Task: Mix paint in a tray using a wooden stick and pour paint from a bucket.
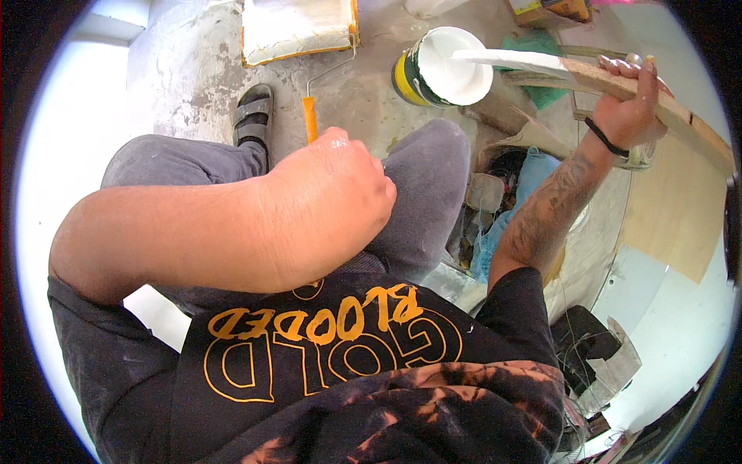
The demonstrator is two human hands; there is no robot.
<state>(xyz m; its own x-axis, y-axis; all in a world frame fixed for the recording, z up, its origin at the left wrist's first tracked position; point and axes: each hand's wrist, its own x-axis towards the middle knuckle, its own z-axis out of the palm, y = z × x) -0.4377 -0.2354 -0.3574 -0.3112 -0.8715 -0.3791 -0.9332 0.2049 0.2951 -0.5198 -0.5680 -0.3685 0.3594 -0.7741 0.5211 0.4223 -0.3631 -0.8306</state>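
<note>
12 o'clock = top of view. Wooden slat (591, 75) is lying with its long axis running roughly 10 to 4, white-coated tip pointing toward 10 and overlapping the mouth of the paint bucket (406, 80). Can't tell whether the tip is touching the white paint (469, 83). Right hand (630, 100) is wrapping around the bare-wood stretch, so it's the nearer one; bucket is sitting just past 9 from it. Left hand (352, 174) is hanging apart from the slat, bucket at 1–2 from it. Its knuckles are curling, fingers are hiding; can't tell if it's holding anything.

Paint roller (311, 116) is showing a smooth orange handle and thin bent wire; handle is disappearing behind the left wrist. Wire is reaching up to the paint tray (301, 56), at 11–12 from the left hand: boxy, orange-edged, white-crusted. Bucket is round, dark green and yellow outside. Slat's raw part is showing brown grain; curve could be fisheye bending. Floor (185, 69) is looking rough, blotched.
</note>
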